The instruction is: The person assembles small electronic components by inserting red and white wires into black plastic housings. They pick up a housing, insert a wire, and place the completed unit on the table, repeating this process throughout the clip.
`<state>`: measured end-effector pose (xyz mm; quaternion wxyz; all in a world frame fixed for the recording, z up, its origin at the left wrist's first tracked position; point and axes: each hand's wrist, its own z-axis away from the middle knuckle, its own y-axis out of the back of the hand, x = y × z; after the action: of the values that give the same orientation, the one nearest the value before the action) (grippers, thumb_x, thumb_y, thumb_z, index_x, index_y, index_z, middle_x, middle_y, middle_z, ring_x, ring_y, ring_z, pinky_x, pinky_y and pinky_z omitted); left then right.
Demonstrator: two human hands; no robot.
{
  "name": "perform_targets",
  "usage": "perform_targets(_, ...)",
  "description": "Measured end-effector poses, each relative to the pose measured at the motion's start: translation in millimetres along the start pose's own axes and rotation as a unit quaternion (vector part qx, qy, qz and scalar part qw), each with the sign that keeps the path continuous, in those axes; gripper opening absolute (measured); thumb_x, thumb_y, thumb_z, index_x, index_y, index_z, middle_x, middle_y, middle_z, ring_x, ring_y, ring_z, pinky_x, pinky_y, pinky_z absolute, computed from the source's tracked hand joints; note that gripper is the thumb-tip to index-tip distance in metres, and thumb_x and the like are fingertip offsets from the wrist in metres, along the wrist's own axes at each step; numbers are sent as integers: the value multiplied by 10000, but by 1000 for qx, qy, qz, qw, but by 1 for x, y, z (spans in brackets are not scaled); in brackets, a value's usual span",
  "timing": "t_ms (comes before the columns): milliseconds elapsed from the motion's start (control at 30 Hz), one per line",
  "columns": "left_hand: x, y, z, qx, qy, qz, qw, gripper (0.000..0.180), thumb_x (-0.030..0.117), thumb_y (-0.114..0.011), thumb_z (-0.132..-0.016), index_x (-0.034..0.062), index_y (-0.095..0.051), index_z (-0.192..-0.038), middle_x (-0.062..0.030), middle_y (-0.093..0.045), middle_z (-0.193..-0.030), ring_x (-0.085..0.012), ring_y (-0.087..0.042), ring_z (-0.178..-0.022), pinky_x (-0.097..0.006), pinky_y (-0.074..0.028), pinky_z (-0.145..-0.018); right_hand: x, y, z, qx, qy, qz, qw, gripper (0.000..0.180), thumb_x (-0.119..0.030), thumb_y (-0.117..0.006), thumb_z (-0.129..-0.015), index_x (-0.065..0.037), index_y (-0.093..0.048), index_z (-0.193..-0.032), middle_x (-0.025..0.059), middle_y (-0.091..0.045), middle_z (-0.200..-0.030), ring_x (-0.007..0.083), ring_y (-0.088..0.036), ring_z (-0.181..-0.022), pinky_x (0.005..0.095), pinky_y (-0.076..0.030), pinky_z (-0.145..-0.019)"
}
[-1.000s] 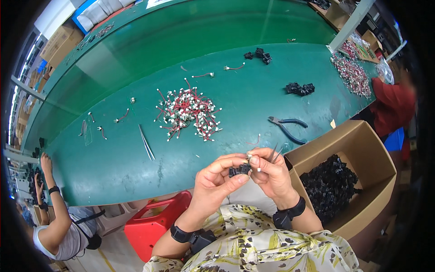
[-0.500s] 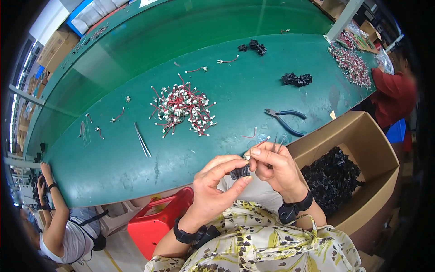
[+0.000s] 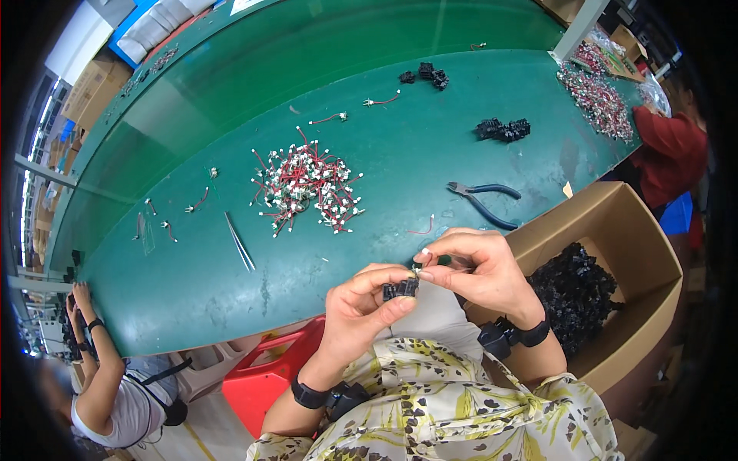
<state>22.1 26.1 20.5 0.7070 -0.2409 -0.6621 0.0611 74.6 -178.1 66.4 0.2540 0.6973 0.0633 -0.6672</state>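
Observation:
My left hand (image 3: 355, 301) is closed around a black ribbed plastic part (image 3: 400, 290), gripped between thumb and fingers. Against its upper right edge, my right hand (image 3: 492, 270) pinches a small white connector with a short red wire (image 3: 426, 253). Both hands' fingertips meet there and partly hide the connector. A thin metal tool, apparently tweezers (image 3: 461, 268), also lies within my right hand's fingers, mostly covered. Beyond the hands, a heap of white connectors with red wires (image 3: 304, 184) lies on the green table (image 3: 384, 169).
Blue-handled pliers (image 3: 492, 201) and another pair of tweezers (image 3: 239, 241) lie on the table. Black parts (image 3: 503, 130) sit farther back. A cardboard box (image 3: 642, 288) of black pieces stands at my right, a red stool (image 3: 269, 376) at my left. People work at both sides.
My right hand has turned, and the tweezers' prongs no longer stick up above its fingers. The black part has shifted slightly left in my left hand.

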Motion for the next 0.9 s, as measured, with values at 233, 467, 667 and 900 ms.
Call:
perform_targets(233, -5, 1, 0, -20, 107, 259, 960, 321, 88, -619, -915, 26, -562, -1225, -113, -602, -1164, -190, -594, -1043, -336, -490, -908, 2, -11, 8, 140, 184, 84, 969, 143, 20, -728, -778, -10, -696, -914, 89, -658, -843, 138, -635, -719, 256, -511, -550)
perform_targets(467, -9, -2, -1, -35, 92, 302, 948, 325, 91, -595, -934, 38, -528, -1248, -110, -583, -1195, -175, -587, -1066, -325, -480, -946, -1, -33, 23, 196, 176, 61, 963, 165, 38, -736, -763, -17, -695, -914, 89, -642, -855, 149, -627, -686, 258, -515, -528)
perform_targets(667, -11, -6, -3, -32, 78, 307, 948, 296, 79, -590, -933, 45, -518, -1218, -106, -552, -1211, -171, -582, -1074, -325, -474, -960, 5, -40, 26, 208, 197, 96, 953, 170, 16, -742, -749, -29, -695, -906, 86, -640, -849, 174, -632, -664, 273, -505, -521)
perform_targets(900, -11, -6, -3, -23, 55, 274, 960, 300, 44, -612, -910, 39, -539, -1201, -103, -568, -1200, -162, -574, -1076, -315, -464, -960, 5, -39, 24, 198, 223, 177, 938, 210, -6, -749, -714, -38, -685, -911, 84, -630, -841, 202, -633, -647, 292, -503, -519)
